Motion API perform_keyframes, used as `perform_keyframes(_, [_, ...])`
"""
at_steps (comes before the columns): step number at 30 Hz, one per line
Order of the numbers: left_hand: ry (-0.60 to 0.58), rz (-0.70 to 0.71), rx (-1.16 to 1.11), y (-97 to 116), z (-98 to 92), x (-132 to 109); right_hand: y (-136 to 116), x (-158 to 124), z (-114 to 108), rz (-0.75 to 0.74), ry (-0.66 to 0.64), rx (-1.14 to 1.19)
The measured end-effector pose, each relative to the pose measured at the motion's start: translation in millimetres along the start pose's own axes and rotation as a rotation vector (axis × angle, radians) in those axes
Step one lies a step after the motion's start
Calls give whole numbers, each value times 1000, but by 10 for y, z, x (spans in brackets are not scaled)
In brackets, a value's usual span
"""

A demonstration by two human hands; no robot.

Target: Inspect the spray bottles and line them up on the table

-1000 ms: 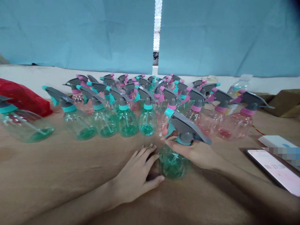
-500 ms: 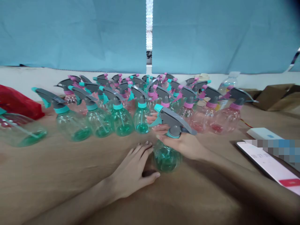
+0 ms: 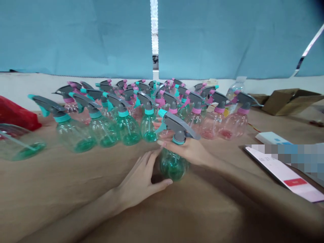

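Note:
In the middle of the head view, a spray bottle point(image 3: 174, 167) with a clear green round body, grey trigger head and turquoise nozzle stands close to upright, tilted slightly. My right hand point(image 3: 193, 152) is wrapped round its neck, under the head, its fingers reaching out past the left side. My left hand point(image 3: 139, 180) curves at the bottle's lower left with thumb and fingers apart; whether its fingertips touch the plastic I cannot tell. Behind the hands stand several more green spray bottles point(image 3: 129, 130) with green liquid, and several pink spray bottles point(image 3: 235, 125).
At the right lie a phone point(image 3: 275, 168) with a lit screen and a small white box point(image 3: 272, 137). Farther back are an open cardboard box point(image 3: 286, 103) and a clear plastic bottle point(image 3: 236, 87). A red bag point(image 3: 19, 113) lies at left, near a tipped green bottle point(image 3: 22, 145).
The view has shifted a little to the right. My left hand has moved closer round the lower bottle, its fingers now at the bottle's side. My right hand keeps its hold on the neck.

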State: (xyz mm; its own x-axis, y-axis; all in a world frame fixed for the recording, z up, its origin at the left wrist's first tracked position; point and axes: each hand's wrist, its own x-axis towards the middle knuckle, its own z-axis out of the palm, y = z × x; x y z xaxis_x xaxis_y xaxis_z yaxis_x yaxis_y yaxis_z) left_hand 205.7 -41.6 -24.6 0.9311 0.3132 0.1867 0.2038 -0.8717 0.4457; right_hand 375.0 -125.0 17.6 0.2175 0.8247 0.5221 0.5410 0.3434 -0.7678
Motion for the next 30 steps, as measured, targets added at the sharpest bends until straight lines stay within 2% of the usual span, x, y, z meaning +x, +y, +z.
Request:
perform_keyframes(5, [94,7,-38,54,-63,-101,-116,-9,183,21,11,59])
perform_keyframes(9, [153,2,-67,40,-195,-271,-245,12,443,82,-4,40])
perform_keyframes(16, [257,-178,-76,-153,-452,-757,-494,183,1036,-39,-46,59])
perform_keyframes(18, [275,-214,-60,-257,-534,-924,-577,269,1167,-68,-113,33])
perform_keyframes(20, [304,-226,-38,-392,-625,-1104,-657,373,1253,-92,-244,0])
perform_keyframes(25, [426,-314,24,-870,-911,-1554,-812,702,1304,-113,-596,-156])
perform_keyframes(27, [478,-337,68,-1101,-1045,-1692,-882,849,1312,-84,-607,-260])
perform_keyframes(30, [611,-347,214,-1441,-1251,-1815,-1009,1082,1373,-107,-487,-342])
